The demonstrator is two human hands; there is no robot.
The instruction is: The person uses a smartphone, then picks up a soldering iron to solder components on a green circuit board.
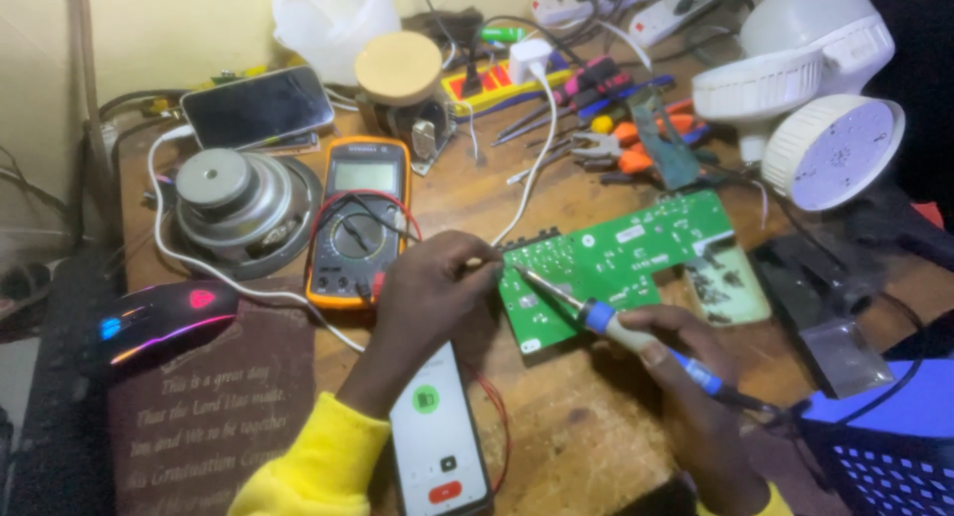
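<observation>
A green circuit board (636, 253) lies on the wooden bench in the middle. My right hand (686, 377) grips a soldering iron (596, 317) with a blue and cream handle; its metal tip touches the board's left edge. My left hand (432, 287) pinches a thin strand of solder wire (489, 260) and holds it at the same spot by the iron's tip. Both sleeves are yellow.
An orange multimeter (358, 223) with red and black leads sits left of the board. A phone (437, 441) with a lit screen lies under my left forearm. A speaker driver (238, 208), lit mouse (164, 322), pliers and screwdrivers (606, 128), and white lamp housings (805, 88) surround them.
</observation>
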